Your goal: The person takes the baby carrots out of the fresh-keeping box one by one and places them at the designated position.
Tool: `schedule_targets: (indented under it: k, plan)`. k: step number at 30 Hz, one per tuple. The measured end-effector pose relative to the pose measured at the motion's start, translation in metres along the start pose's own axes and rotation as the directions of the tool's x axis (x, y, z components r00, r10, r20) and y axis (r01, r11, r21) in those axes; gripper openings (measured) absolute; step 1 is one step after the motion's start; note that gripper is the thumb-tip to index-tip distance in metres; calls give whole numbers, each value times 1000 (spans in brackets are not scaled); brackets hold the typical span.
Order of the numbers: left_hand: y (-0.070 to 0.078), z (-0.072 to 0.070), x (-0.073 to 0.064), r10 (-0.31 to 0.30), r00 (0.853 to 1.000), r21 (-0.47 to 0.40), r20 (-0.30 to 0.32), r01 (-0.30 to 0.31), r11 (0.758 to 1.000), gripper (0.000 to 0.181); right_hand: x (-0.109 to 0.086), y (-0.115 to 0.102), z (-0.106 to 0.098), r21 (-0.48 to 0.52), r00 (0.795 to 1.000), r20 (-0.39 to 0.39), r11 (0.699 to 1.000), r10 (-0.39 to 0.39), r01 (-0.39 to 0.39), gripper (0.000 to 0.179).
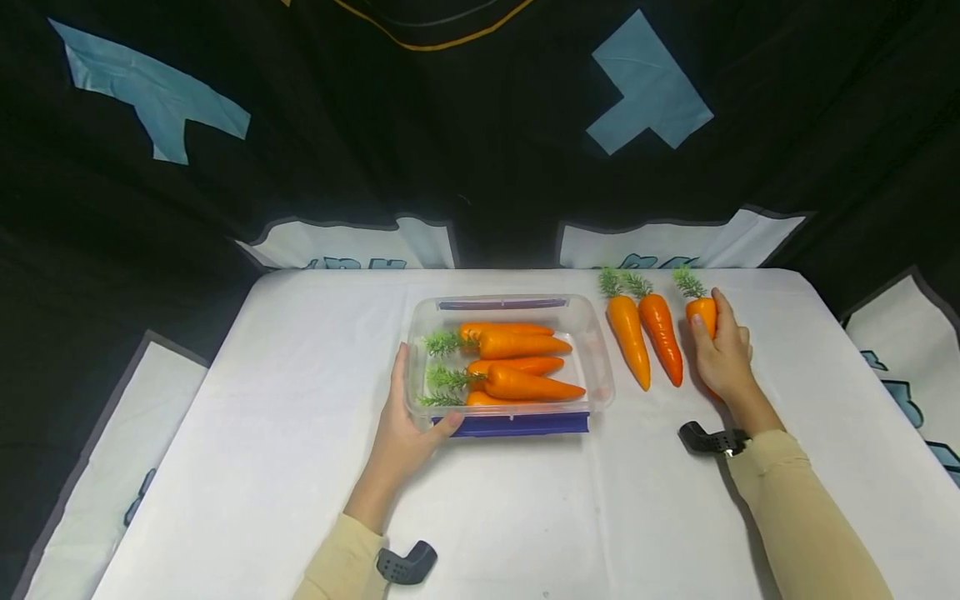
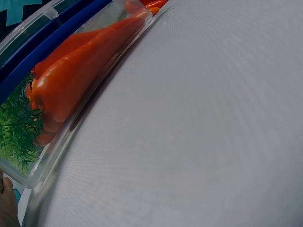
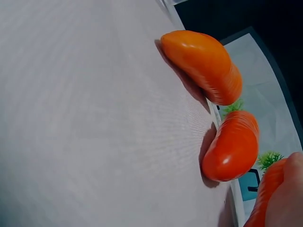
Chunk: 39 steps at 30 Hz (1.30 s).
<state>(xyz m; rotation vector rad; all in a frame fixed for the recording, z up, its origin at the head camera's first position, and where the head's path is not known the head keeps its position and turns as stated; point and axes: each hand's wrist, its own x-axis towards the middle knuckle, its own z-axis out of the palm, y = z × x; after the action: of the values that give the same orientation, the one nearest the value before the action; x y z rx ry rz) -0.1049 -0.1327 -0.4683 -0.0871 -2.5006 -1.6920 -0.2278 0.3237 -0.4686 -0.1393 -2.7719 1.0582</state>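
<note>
A clear plastic food container (image 1: 602, 367) with blue clip flaps lies in the middle of the table, holding several orange toy carrots (image 1: 525, 344) with green tops pointing left. My left hand (image 1: 400, 435) grips its near left corner, thumb at the front rim and fingers along the left side. On the right, my right hand (image 1: 724, 358) grips another carrot (image 1: 701, 312) near its leafy top; the palm hides its lower part. Just left of that hand lie two more carrots, a lighter orange carrot (image 1: 628, 340) and a redder carrot (image 1: 662, 337), side by side with tops toward the far edge.
A white cloth covers the table (image 1: 247, 433). Behind it hangs a black curtain (image 1: 487, 150) with blue and white patches. A dark camera mount sits on each wrist, the left mount (image 1: 407, 564) close over the cloth.
</note>
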Motion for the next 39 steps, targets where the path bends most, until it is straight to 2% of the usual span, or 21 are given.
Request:
schedule_targets:
  k: [20,39]
  plan:
    - [-1,-1,1,6,1000,5,-2,-6,1000,117,4,-1,6,-120,998,31,992,46,-42,68]
    - [-2,0,1,14,1000,-3,-2,-14,1000,117,7,-8,2,-288,991,107,956,82,-48,71]
